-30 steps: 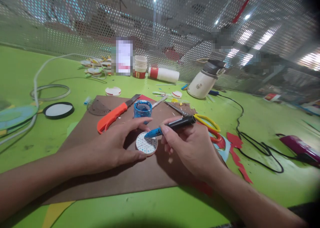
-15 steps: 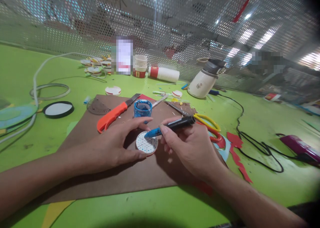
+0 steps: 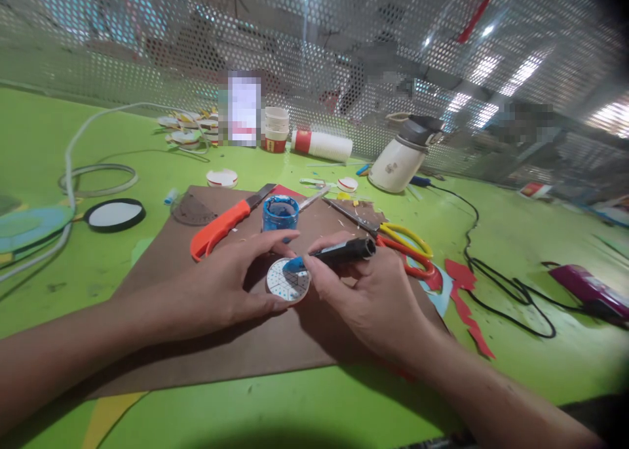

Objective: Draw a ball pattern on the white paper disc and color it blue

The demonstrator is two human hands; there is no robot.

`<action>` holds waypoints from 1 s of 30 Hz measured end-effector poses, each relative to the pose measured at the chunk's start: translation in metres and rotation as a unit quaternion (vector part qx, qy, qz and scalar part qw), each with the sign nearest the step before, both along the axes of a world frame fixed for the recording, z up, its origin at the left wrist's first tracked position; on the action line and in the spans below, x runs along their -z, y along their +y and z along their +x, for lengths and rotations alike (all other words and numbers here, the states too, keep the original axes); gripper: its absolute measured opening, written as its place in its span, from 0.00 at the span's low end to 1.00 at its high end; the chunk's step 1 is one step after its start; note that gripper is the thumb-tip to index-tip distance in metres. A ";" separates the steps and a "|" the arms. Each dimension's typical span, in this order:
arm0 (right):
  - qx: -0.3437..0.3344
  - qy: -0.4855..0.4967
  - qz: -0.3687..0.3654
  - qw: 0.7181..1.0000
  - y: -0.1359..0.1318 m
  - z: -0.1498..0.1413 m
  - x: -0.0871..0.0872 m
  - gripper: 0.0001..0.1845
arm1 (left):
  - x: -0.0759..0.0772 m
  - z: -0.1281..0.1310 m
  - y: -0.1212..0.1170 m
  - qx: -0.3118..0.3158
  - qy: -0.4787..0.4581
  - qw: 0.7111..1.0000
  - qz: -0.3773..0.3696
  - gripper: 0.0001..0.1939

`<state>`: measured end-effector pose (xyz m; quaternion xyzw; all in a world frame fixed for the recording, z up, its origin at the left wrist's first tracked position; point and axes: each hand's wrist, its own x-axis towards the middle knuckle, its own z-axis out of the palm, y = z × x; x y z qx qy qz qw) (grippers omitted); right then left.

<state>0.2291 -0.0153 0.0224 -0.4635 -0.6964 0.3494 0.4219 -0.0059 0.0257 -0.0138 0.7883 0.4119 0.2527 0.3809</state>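
Observation:
A round white disc (image 3: pixel 282 284) with dark drawn lines and small blue dots lies on a brown board (image 3: pixel 236 360). My left hand (image 3: pixel 226 278) steadies its edge between the thumb below and the curved fingers above. In my right hand (image 3: pixel 366 285) is a black marker (image 3: pixel 344 253) with a blue front end, held like a pen. Its blue tip is at the upper part of the disc; whether it touches I cannot tell. Just behind the disc stands an open jar of blue paint (image 3: pixel 280 216).
An orange-handled knife (image 3: pixel 221 227) and scissors (image 3: pixel 405 239) flank the jar. Farther back are stacked paper cups (image 3: pixel 276 129), a lying cup stack (image 3: pixel 322 145), a lit phone (image 3: pixel 244 108) and a white flask (image 3: pixel 398 164). A black cable (image 3: pixel 472 239) runs along the right.
My right hand has shifted slightly down and left, and the marker's rear end has swung lower, towards me. My left hand and the disc have hardly moved.

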 end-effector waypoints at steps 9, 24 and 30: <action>0.066 0.064 0.081 0.992 -0.002 -0.002 -0.004 0.08 | 0.004 0.001 0.002 0.007 -0.030 1.000 0.000 0.44; 0.050 0.033 0.031 0.998 0.002 0.002 -0.003 0.19 | 0.006 0.001 0.001 -0.018 -0.017 0.999 0.023 0.44; 0.033 0.049 0.039 0.997 0.001 0.000 -0.004 0.16 | 0.006 0.002 0.000 -0.027 -0.012 1.000 0.003 0.46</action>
